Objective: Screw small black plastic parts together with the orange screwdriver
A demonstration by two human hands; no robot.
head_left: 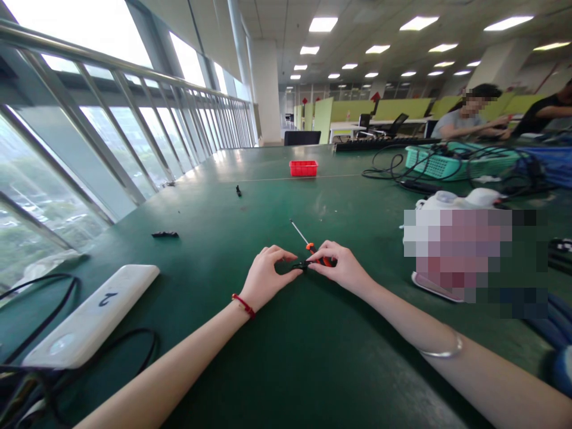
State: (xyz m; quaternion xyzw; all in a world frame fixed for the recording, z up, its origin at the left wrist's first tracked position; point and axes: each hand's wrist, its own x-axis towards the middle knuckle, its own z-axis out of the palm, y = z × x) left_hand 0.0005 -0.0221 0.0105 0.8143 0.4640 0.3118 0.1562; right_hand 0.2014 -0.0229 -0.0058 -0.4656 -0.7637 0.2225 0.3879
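Note:
Near the middle of the green table [277,333], my left hand [269,271] pinches one end of a small black part [302,265] between thumb and fingertips. The fingertips of my right hand [337,265] close on the other end of the same part. A screwdriver [311,246] with an orange and black handle lies on the table, its shaft pointing away to the upper left. My right hand partly covers its handle. The black part is too small to make out in detail.
A red basket [304,169] stands farther back. Small black pieces [165,235] lie to the left, beyond a white power bank-like device [93,316] and cables. On the right are a teal basket [442,164], cables and a partly blurred pink-and-white object [460,244]. Two people sit beyond.

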